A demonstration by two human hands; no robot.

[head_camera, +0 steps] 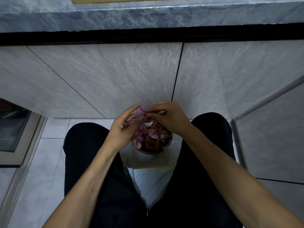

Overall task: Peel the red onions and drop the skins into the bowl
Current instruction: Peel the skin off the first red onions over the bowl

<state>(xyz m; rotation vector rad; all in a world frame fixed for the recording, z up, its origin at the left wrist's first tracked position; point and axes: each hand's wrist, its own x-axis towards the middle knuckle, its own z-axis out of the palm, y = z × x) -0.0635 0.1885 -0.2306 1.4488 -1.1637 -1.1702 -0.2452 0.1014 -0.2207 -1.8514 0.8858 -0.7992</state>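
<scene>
Red onion — part-peeled, pinched in the curled fingers of the left hand above the bowl, the right hand nipping a skin at its top; bowl already heaped with skins — onions left to peel could not be seen.

the onion shows a smooth, faintly glossy purple surface, and the skins heaped in the bowl look thin, dry and papery. the bowl has a dark rim with a dull sheen, possibly metal. the trousers are matt black cloth. the cabinet front looks like matt, grained stone or laminate. the floor tiles are smooth and slightly glossy.
</scene>
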